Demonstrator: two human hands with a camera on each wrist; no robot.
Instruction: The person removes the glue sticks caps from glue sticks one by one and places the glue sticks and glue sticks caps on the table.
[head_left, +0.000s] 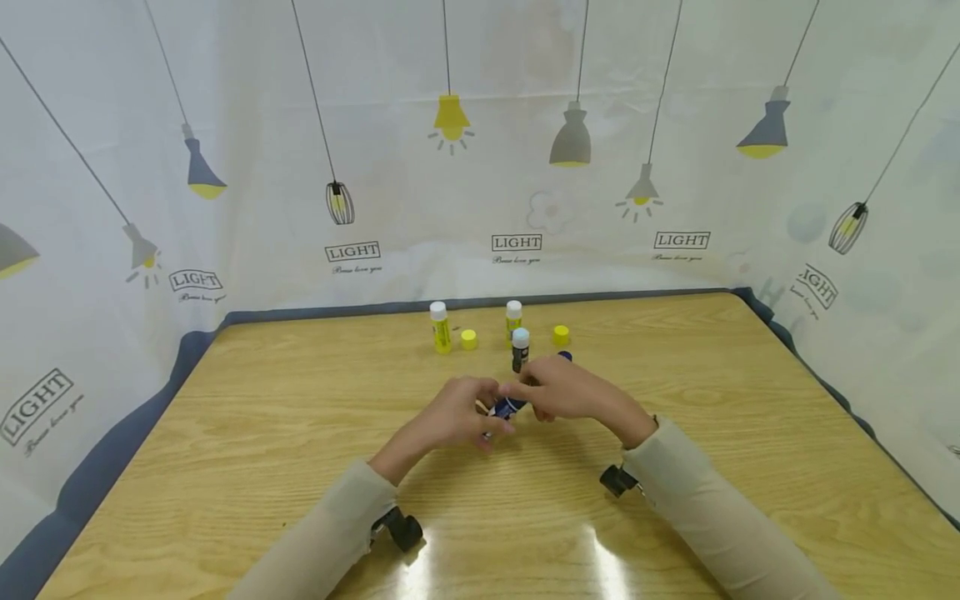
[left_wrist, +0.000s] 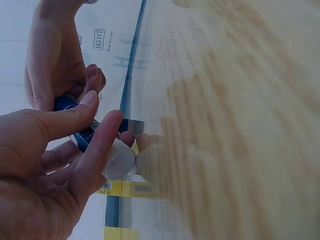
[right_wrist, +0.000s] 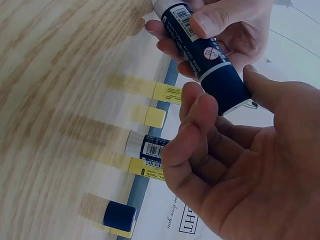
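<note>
My left hand (head_left: 459, 412) grips a dark blue glue stick (right_wrist: 187, 42) by its body, thumb along one side. Its white end (left_wrist: 119, 160) pokes out past the left fingers in the left wrist view. The stick is held tilted above the table. At its other end sits a dark blue cap (right_wrist: 225, 90), which my right hand (head_left: 566, 388) pinches between thumb and curled fingers. Just beyond the hands stands a second dark blue glue stick (head_left: 521, 350) with a pale top. A loose dark blue cap (right_wrist: 119, 216) is on the table behind the right hand.
Two yellow glue sticks with white tops, one on the left (head_left: 441, 329) and one farther right (head_left: 513, 319), stand near the back edge of the wooden table (head_left: 262, 467). Two yellow caps, one left (head_left: 468, 339) and one right (head_left: 561, 336), lie beside them. A printed curtain (head_left: 420, 200) hangs behind.
</note>
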